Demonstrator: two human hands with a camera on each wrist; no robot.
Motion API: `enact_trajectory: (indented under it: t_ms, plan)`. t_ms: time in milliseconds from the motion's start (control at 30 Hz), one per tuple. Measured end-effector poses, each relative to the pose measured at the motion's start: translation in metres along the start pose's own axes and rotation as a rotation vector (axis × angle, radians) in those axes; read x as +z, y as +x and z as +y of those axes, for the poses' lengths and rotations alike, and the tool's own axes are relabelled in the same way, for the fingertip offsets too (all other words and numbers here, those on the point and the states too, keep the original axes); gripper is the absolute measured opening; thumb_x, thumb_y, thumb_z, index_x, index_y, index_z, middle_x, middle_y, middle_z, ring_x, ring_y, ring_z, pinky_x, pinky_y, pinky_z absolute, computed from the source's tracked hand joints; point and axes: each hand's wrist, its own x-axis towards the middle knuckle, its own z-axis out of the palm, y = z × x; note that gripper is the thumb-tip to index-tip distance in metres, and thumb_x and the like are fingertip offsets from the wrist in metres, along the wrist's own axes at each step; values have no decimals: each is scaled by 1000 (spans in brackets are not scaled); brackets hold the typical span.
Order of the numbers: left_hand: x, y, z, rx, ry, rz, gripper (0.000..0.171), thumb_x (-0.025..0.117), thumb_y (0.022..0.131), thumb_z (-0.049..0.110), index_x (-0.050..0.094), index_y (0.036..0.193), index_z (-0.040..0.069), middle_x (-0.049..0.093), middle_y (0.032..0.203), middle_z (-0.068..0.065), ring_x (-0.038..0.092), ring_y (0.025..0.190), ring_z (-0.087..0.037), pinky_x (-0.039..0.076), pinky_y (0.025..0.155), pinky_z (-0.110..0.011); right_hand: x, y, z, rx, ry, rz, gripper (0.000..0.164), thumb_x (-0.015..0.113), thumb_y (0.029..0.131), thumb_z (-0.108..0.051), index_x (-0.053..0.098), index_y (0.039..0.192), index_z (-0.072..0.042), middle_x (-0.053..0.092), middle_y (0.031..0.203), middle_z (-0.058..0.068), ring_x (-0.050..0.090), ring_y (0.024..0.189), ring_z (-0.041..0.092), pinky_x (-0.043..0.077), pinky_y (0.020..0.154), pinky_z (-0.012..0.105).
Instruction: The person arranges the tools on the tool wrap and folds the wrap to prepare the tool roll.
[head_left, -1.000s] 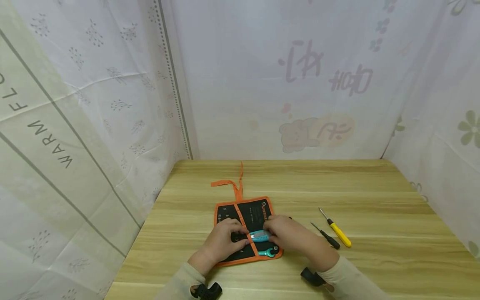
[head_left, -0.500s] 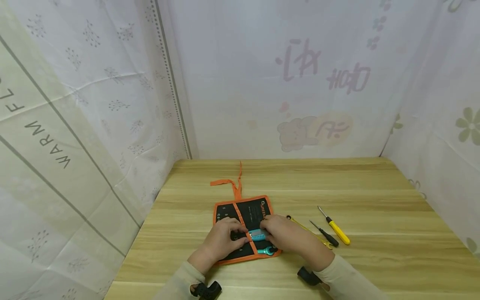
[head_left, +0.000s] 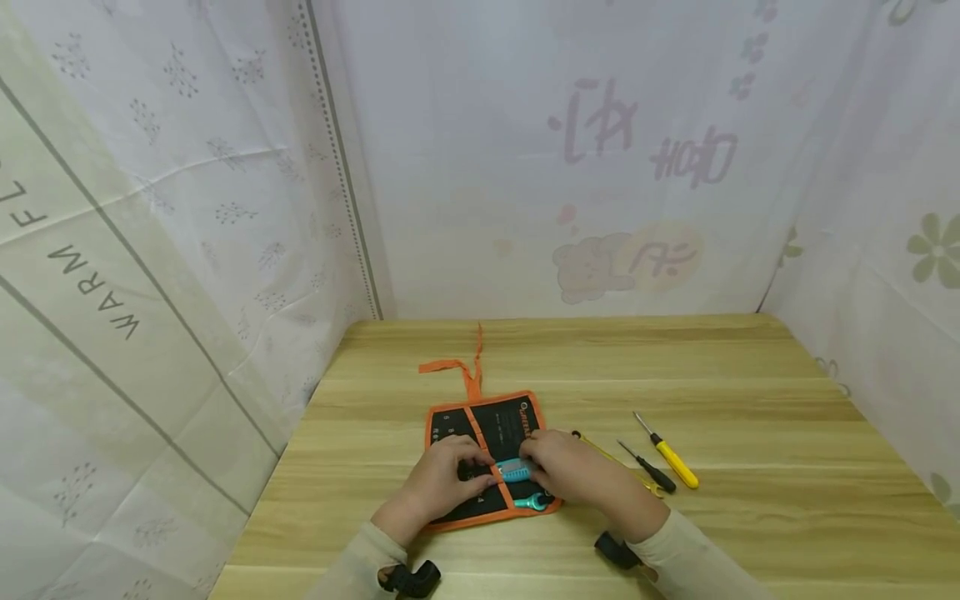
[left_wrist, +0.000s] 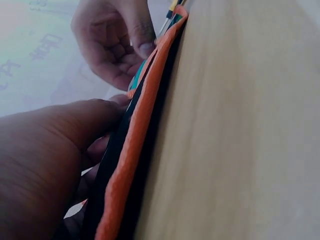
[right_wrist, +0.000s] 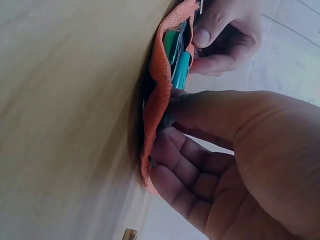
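Note:
A black tool pouch with orange trim lies spread on the table. A teal utility knife lies across it, its left end at the orange pocket edge. My right hand grips the knife's right end, and its fingers partly cover it. My left hand pinches the pocket edge between thumb and forefinger, next to the knife. A teal wrench sits in the pouch below the knife, partly in a pocket. In the right wrist view, the knife shows between both hands beside the orange trim.
To the right lie a yellow wrench, partly behind my right forearm, a black screwdriver and a yellow-handled screwdriver. The pouch's orange tie strap stretches toward the back. Patterned curtains hang around the table.
My right hand has shifted slightly left with the knife, and more of the yellow wrench shows beyond the forearm. My left hand stays at the pocket edge.

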Motion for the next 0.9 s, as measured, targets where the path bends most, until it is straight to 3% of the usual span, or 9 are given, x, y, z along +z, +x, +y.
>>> enact_trajectory:
  t_ms: [233, 500, 900]
  plan:
    - [-4, -2, -4, -10, -52, -39, 11, 78, 98, 28, 80, 108, 26, 65, 97, 16, 58, 86, -4, 53, 77, -28, 4, -4, 2, -12, 24, 9, 18, 76, 99, -18, 74, 116, -11, 65, 104, -3, 55, 83, 4, 52, 72, 25]
    - [-5, 1, -14, -48, -5, 24, 13, 74, 101, 19, 81, 108, 27, 65, 101, 21, 62, 96, -3, 56, 87, -32, 6, -11, 7, 9, 118, 43, 22, 76, 98, -14, 75, 119, -9, 61, 100, -6, 53, 79, 1, 51, 69, 23]
    - [-9, 11, -13, -11, 36, -10, 13, 76, 98, 13, 79, 104, 25, 66, 97, 11, 57, 82, -3, 52, 73, -28, 1, -25, 24, 81, 233, 159, 18, 76, 97, -8, 79, 114, -11, 63, 99, -10, 60, 86, 2, 55, 74, 27]
